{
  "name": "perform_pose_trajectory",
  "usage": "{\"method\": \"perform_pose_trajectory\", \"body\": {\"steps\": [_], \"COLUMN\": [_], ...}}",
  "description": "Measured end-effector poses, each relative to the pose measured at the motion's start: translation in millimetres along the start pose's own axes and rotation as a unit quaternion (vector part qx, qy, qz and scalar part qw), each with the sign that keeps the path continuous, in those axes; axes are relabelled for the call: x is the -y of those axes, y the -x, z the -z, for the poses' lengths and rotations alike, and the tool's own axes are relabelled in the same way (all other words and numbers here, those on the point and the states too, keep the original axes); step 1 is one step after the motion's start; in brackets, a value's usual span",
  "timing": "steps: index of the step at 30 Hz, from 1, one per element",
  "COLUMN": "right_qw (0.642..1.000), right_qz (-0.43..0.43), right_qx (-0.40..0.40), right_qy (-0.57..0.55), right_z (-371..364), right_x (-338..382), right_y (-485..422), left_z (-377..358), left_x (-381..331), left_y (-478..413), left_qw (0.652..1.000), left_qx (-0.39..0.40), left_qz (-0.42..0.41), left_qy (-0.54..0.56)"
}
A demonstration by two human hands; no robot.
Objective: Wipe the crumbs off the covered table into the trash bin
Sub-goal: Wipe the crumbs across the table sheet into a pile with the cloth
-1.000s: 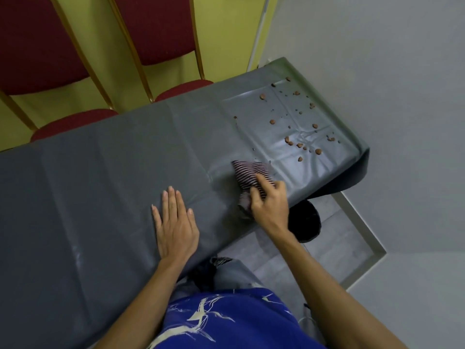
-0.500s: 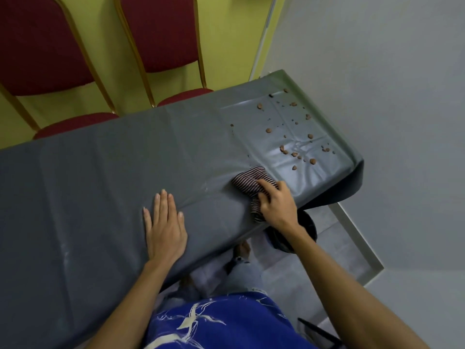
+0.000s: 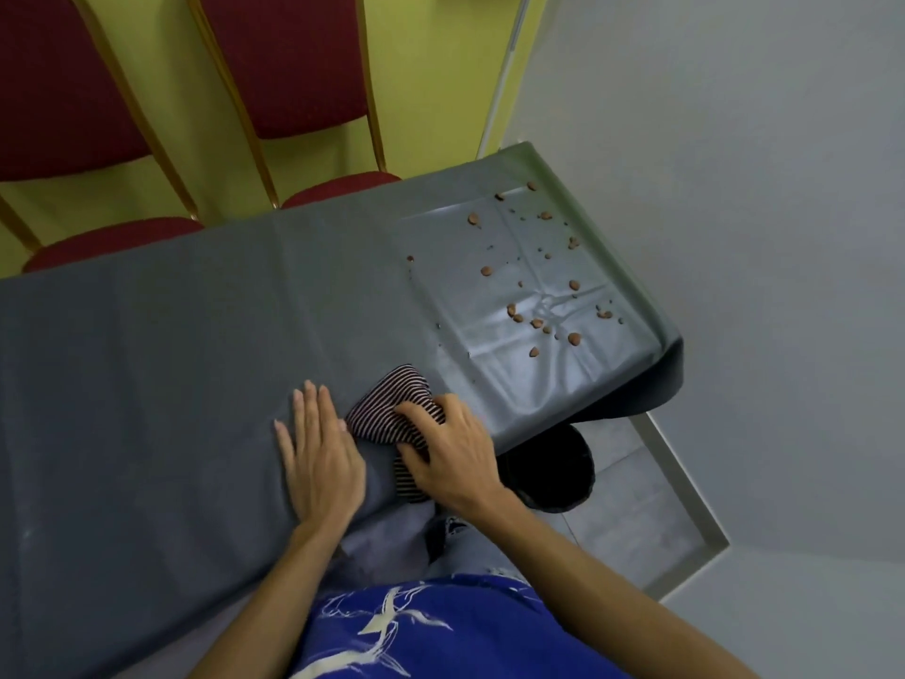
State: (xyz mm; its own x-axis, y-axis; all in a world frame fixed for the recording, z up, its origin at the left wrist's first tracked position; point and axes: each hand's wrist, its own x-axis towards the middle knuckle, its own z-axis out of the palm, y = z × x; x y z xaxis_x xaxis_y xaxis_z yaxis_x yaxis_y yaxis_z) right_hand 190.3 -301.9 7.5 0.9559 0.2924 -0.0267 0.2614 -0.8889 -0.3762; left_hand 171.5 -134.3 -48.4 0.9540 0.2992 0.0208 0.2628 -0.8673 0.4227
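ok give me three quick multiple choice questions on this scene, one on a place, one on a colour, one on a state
1. Where do the crumbs lie on the covered table?
A. toward its right end
B. toward its left end
C. spread all over it

2. What does the cloth look like?
A. plain white
B. dark with light stripes
C. yellow checks

3. How is the left hand placed?
A. flat on the table cover
B. gripping the cloth
C. raised in the air

Answers:
1 A: they cluster on the shiny patch by the right edge.
2 B: stripes show beside the right hand, which grips it.
3 A: its fingers are straight, palm down.
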Motion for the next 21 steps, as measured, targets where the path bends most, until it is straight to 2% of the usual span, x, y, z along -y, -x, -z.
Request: {"method": "perform_pose_trajectory", "body": {"steps": [3,8,10,13,17,19,21], "right_qw": [1.000,0.994,0.992,0.995,0.990,0.986,0.984], "right_qz": [0.027,-0.080,-0.087,-0.013,0.127,0.150,0.160], "right_qx": [-0.003,-0.066,-0.073,-0.067,0.008,0.028,0.038], "right_qy": [0.011,-0.019,-0.054,-0.079,-0.065,-0.064,-0.070], "right_z": [19.8,52.6,60.6,62.3,35.0,27.3,31.1], "right_x": [-36.4,-117.9,-126.1,-108.6,-77.1,-77.1,-90.9], "right_y": [-7.9,-25.7,-31.2,-35.5,-32.0,-35.4,-44.3], "left_z": [-3.3,-5.7,-2.8,-1.3,-16.0,-24.2,-30.4], "left_x": [-0.8,-4.4,-4.5,-25.2,-64.4,-66.9,-60.7], "left_y": [-0.5,-4.5,-6.5,-12.3,-20.9,-21.5,-17.8], "left_qw": [0.999,0.999,0.999,0.998,0.994,0.988,0.990], "left_qx": [-0.005,0.018,0.024,-0.013,-0.046,-0.059,-0.068], "left_qz": [-0.014,0.002,0.026,0.058,0.090,0.134,0.121], "left_qy": [-0.038,-0.034,-0.012,0.017,0.046,0.054,0.017]}}
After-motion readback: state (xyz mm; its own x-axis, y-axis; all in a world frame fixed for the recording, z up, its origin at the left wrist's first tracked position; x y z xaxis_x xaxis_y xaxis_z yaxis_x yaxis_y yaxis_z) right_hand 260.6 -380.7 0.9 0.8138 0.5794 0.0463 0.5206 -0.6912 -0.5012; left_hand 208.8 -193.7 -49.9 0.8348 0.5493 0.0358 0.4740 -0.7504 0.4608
